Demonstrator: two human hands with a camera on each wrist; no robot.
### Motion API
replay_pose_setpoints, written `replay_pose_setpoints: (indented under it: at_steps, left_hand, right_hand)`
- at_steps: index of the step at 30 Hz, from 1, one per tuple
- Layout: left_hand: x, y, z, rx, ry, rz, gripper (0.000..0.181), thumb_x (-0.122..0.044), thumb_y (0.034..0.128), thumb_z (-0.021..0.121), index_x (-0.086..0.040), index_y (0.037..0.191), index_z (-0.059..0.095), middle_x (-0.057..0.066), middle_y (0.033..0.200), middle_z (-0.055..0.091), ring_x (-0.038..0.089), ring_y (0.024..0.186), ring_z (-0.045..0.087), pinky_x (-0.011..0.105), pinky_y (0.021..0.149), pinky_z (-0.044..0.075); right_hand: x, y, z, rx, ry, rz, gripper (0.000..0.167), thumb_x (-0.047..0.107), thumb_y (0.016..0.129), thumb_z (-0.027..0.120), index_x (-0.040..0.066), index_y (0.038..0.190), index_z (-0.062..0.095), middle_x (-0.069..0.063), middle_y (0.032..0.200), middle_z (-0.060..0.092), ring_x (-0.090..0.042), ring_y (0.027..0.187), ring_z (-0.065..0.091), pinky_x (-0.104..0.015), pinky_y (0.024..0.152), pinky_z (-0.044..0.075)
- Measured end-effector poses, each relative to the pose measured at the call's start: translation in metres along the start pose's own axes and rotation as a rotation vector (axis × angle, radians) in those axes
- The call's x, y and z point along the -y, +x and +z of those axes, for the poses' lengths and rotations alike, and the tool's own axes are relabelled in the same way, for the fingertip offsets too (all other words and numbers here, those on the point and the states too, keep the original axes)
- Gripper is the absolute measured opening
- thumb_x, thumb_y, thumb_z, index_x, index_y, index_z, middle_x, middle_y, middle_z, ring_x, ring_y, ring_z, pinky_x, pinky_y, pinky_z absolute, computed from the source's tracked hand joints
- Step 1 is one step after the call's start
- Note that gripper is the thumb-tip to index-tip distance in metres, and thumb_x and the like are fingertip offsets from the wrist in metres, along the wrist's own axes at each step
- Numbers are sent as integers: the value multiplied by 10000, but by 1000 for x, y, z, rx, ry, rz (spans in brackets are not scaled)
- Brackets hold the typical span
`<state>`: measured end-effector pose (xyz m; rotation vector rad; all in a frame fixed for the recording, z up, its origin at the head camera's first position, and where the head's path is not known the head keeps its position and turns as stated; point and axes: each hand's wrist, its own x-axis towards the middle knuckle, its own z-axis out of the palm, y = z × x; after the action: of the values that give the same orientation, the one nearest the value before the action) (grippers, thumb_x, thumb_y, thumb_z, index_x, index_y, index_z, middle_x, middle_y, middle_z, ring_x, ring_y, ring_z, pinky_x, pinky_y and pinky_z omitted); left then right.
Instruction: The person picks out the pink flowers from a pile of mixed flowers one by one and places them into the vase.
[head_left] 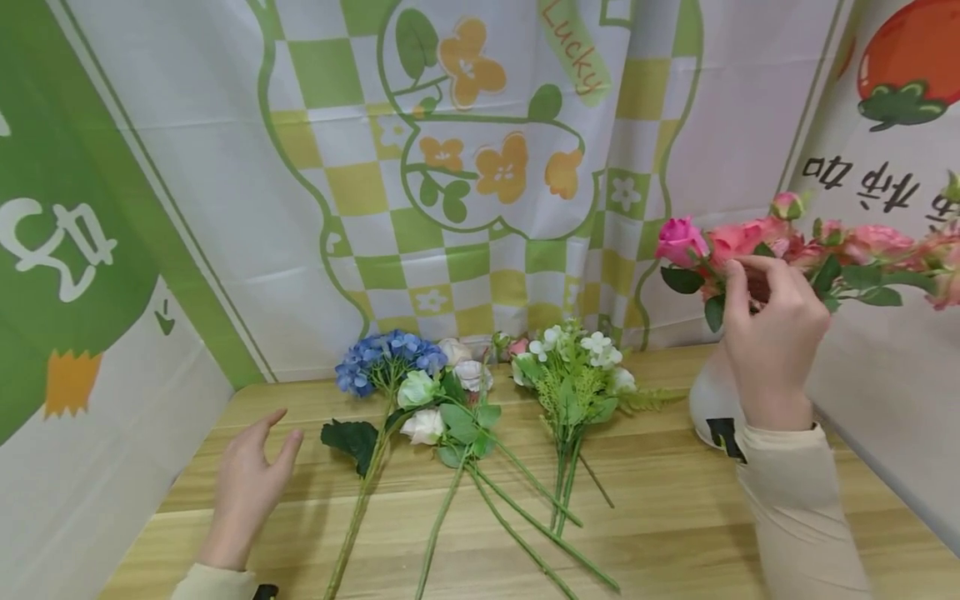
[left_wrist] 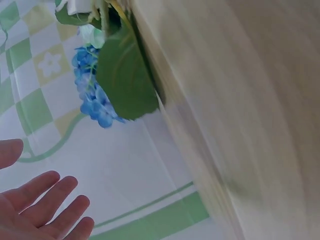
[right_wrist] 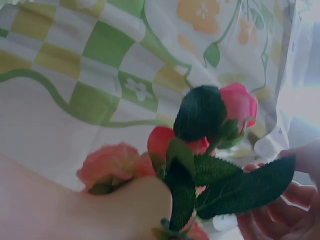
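My right hand (head_left: pixel 776 333) is raised at the pink and coral roses (head_left: pixel 750 237), which stand in a white vase (head_left: pixel 707 392) partly hidden behind the hand and sleeve. In the right wrist view, the thumb and curled fingers (right_wrist: pixel 285 212) meet around the tip of a dark green rose leaf (right_wrist: pixel 245 192); the exact contact is partly covered. My left hand (head_left: pixel 251 479) hovers over the left part of the table, fingers spread and holding nothing. Nearest to it is a blue hydrangea (head_left: pixel 390 358) with a large dark leaf (head_left: pixel 352 443), lying on the table.
White roses (head_left: pixel 423 425) on long green stems lie mid-table, their stems crossing. Right of them lies a bunch of small white flowers and greenery (head_left: pixel 573 383). A checkered cloth (head_left: pixel 480 250) hangs behind the wooden table (head_left: pixel 675 517), with printed panels at both sides.
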<state>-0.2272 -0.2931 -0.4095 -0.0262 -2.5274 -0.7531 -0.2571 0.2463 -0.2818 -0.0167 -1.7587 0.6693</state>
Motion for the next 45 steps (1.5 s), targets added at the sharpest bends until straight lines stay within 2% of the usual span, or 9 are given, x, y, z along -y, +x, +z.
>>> replay_pose_setpoints:
  at_steps: [2,6,10,21,26,32,37,41,45]
  left_hand:
    - [-4,2,2,-14,-11,14,482,-266,961,547,47,1324,486,315,1300,508,511,1160,452,637,964,327]
    - [-15,4,8,-17,-45,14,485,-296,971,530,36,1323,496,281,1308,523,481,1179,467,610,963,356]
    - [-28,8,16,-6,-67,10,494,-330,974,516,20,1321,508,248,1316,536,456,1191,482,597,955,382]
    - [-53,18,41,-6,-80,33,466,-309,968,528,-2,1319,521,211,1297,566,421,1185,509,572,964,402]
    - [-59,22,50,19,-89,23,467,-307,972,521,-6,1330,515,234,1316,540,436,1209,474,587,995,372]
    - [-70,26,64,-2,-92,67,411,-245,950,569,-23,1296,556,226,1283,567,423,1184,491,571,987,381]
    - [-85,31,77,-25,-126,99,375,-191,924,607,-21,1257,587,215,1242,595,405,1164,498,543,996,369]
    - [-103,36,90,-1,-140,111,357,-197,921,611,-39,1241,602,182,1241,601,371,1149,486,509,987,367]
    - [-124,41,103,34,-141,169,315,-194,924,613,-63,1210,625,149,1220,614,336,1098,492,480,926,402]
  right_hand:
    - [5,-6,0,-7,-1,-21,284,283,933,591,40,1008,717,-159,868,699,-267,723,615,-194,678,376]
    - [17,-24,7,-10,-27,-41,304,327,935,579,65,1005,719,-135,854,698,-300,740,611,-386,663,424]
    - [23,-37,20,-11,24,-86,273,290,924,608,44,944,723,-140,796,692,-303,696,608,-436,633,446]
    - [12,-61,55,150,22,-76,273,260,943,580,19,905,703,-132,743,678,-284,638,629,-426,559,486]
    - [6,-68,61,292,-14,-47,301,286,948,571,15,926,699,-137,780,681,-280,674,638,-425,584,503]
    - [2,-80,67,468,-79,5,334,333,954,559,32,931,702,-131,803,690,-274,683,643,-429,589,513]
    - [4,-87,70,526,-82,16,327,327,956,554,38,923,705,-125,804,695,-261,654,636,-412,558,510]
    - [5,-89,72,556,-83,30,306,318,950,566,49,912,706,-110,782,703,-248,615,629,-400,531,494]
    - [6,-93,71,614,-115,86,304,338,951,558,73,920,704,-85,771,709,-218,581,619,-356,489,462]
